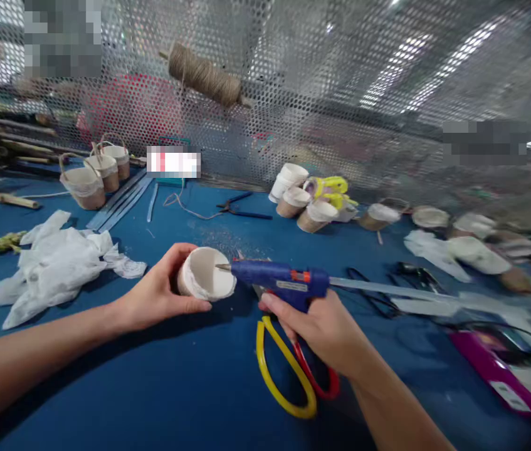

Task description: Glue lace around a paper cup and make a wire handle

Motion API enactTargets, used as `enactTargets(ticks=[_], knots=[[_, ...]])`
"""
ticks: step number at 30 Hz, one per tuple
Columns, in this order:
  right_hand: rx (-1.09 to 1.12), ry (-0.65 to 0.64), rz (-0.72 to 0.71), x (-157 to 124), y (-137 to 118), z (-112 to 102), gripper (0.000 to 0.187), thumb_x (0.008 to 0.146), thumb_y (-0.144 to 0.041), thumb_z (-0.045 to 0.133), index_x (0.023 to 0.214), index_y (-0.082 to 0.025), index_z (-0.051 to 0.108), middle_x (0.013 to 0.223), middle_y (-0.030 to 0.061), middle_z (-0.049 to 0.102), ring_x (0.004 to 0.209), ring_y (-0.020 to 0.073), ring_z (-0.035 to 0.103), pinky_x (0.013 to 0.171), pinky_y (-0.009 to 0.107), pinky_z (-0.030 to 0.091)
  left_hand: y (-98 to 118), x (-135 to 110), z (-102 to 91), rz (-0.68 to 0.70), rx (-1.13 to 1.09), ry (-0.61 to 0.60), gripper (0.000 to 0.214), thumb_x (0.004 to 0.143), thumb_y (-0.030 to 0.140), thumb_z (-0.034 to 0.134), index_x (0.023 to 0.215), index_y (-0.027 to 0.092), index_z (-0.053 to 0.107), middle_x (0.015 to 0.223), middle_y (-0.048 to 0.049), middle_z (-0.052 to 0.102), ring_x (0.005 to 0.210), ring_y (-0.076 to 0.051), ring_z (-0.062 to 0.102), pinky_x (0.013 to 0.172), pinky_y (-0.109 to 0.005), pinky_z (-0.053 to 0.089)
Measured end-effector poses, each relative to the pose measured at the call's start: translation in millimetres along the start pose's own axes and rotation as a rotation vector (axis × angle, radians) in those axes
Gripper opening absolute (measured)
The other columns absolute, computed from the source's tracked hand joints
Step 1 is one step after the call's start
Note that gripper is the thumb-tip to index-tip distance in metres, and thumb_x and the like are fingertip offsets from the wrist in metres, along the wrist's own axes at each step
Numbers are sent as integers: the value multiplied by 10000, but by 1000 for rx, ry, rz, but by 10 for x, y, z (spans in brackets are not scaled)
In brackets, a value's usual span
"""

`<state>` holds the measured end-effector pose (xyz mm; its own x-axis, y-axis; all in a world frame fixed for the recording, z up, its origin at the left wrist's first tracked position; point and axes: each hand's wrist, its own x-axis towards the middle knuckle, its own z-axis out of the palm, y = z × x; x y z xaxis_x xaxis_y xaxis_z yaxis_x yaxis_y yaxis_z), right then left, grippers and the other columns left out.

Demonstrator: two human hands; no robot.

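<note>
The left hand gripped a tilted cup; the right hand, fingers wrapped, held a glue gun, nozzle at its rim.

The scissors have their blades hidden under the right grip and glue gun. The left grip covers the left side of the cup. The far-right cups are blurred.

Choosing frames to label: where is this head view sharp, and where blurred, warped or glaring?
Head view: sharp at centre, on the left hand, small cup, right hand and blue glue gun; right edge smeared; edges bowed by the wide lens; bright lights glare through the perforated screen; soft shadows under the forearms.
</note>
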<state>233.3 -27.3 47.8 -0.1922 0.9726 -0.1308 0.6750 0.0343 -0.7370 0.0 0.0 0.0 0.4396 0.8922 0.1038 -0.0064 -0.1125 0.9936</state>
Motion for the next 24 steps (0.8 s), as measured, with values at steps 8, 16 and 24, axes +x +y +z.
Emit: enactTargets(ticks=[8,16,24], knots=[[86,28,-46,-7,17,-79,328,804,-448,505,692,-156,605,394,-45,458,395,102,471,479,244,445,46,17,-34,-31,2,-16,598,618,270,750,1093,199,394,1050,-52,532,942,-188,528,845,-317,418],[37,-45,7,-3,19,-119,350,786,-473,516,667,-164,630,383,-34,464,417,120,486,510,265,459,66,21,-11,-54,7,-31,580,620,267,741,1083,196,400,1036,-52,538,927,-185,536,843,-323,428],[15,-76,3,-2,41,-160,367,785,-478,516,580,-180,585,384,-30,461,424,123,484,509,268,448,73,9,-31,-97,-27,-79,602,606,250,746,1091,202,393,1042,-40,527,940,-173,520,861,-310,411]])
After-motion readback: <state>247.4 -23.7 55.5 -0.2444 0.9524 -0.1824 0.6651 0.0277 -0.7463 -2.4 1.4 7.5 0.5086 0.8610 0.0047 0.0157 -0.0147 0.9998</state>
